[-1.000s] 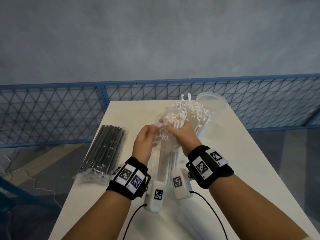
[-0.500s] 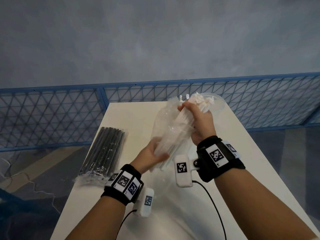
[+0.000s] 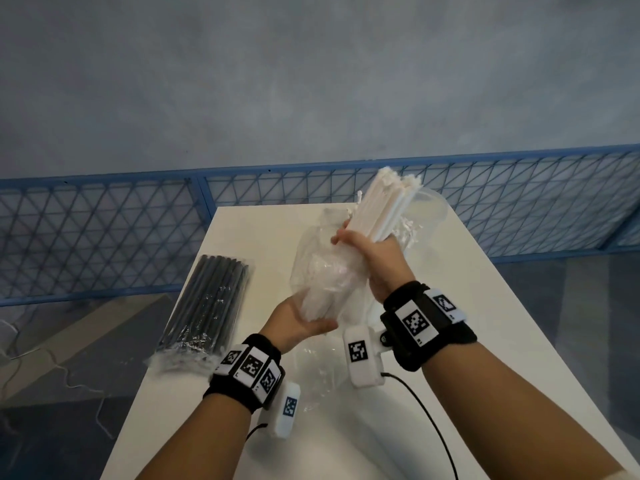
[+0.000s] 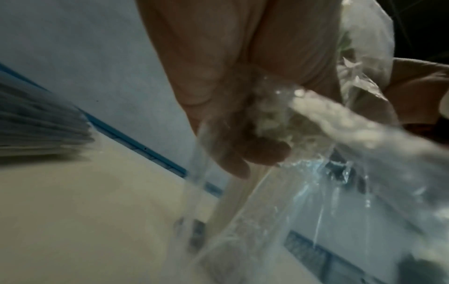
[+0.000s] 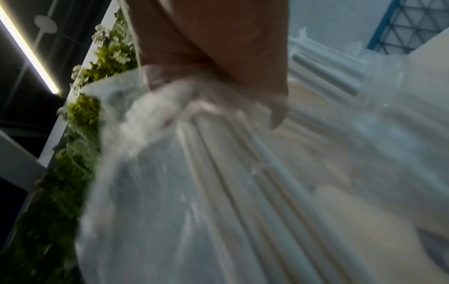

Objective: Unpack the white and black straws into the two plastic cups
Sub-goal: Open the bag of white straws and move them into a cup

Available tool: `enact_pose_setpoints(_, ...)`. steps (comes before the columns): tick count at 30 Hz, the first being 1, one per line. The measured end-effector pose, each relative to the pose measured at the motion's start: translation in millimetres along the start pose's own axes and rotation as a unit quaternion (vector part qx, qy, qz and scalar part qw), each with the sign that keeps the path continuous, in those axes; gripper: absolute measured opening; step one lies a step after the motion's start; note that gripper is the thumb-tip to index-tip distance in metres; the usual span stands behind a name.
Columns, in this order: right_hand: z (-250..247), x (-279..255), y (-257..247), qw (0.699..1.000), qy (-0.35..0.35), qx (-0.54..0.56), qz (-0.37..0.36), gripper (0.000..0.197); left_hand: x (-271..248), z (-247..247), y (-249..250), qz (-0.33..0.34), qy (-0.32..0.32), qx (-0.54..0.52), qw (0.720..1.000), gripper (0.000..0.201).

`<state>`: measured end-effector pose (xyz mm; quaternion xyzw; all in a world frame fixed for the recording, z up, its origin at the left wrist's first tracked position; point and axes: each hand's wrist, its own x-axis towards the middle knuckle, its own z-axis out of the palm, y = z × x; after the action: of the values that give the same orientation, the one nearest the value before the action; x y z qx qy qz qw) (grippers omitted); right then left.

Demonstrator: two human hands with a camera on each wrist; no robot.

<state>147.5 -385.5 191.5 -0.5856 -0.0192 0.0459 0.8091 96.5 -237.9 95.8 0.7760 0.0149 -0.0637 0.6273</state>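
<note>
My right hand (image 3: 367, 247) grips a bundle of white straws (image 3: 384, 209), and their upper ends stick out past the clear plastic bag (image 3: 325, 271). My left hand (image 3: 301, 323) holds the bag's lower end, fingers curled round the crumpled plastic (image 4: 279, 123). In the right wrist view the white straws (image 5: 243, 173) run through the bag, blurred. A clear plastic cup (image 3: 429, 216) stands behind the bundle at the table's far right, mostly hidden. A sealed pack of black straws (image 3: 207, 306) lies on the table's left side. A second cup is not visible.
The white table (image 3: 485, 341) is narrow, with edges close on both sides. A blue mesh fence (image 3: 104, 233) runs behind it, under a grey wall. A black cable (image 3: 426, 420) trails from the right wrist camera across the tabletop.
My right hand has drawn the white straws up and away, further out of the bag. My left hand slid down to the bag's bottom end and pulls it back.
</note>
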Motion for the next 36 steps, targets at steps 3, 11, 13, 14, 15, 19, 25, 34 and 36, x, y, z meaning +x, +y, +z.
enact_pose_setpoints(3,-8.9,10.9,-18.4,0.994,0.084,0.07,-0.017,0.016,-2.2,-10.1,-18.5,-0.037,0.0,0.0,0.999,0.025)
enact_pose_setpoints(11,-20.3,17.6,-40.4,0.975,0.157,0.082,-0.132,0.02,-4.9,-27.0,-39.6,-0.058,0.13,-0.004,0.99,0.009)
enact_pose_setpoints(13,-17.1,17.8,-39.6,0.97,0.157,0.045,-0.178,0.021,-2.7,-26.5,-36.6,-0.051,0.134,-0.015,0.99,0.01)
enact_pose_setpoints(14,-15.2,18.9,-38.2,0.968,0.155,0.008,-0.199,0.025,-1.8,-25.7,-33.6,-0.05,0.132,-0.024,0.99,0.01)
enact_pose_setpoints(15,-13.4,19.9,-35.5,0.965,0.154,-0.034,-0.209,0.027,-0.9,-24.5,-31.6,-0.048,0.13,-0.037,0.99,0.01)
enact_pose_setpoints(19,-9.0,25.7,-13.0,0.965,0.132,-0.135,-0.182,0.025,0.7,-15.3,-17.7,-0.032,0.131,-0.085,0.987,0.013)
enact_pose_setpoints(25,-11.2,37.6,12.4,0.966,0.139,-0.185,-0.117,0.037,2.5,-10.1,-0.9,0.0,0.127,-0.107,0.986,0.017)
enact_pose_setpoints(34,-27.4,56.4,7.8,0.961,0.076,-0.262,-0.038,0.054,6.5,0.6,1.1,0.004,0.104,-0.117,0.988,0.017)
enact_pose_setpoints(36,-25.7,55.4,0.9,0.967,0.084,-0.231,-0.069,0.057,5.9,-1.0,-4.0,-0.004,0.107,-0.117,0.987,0.016)
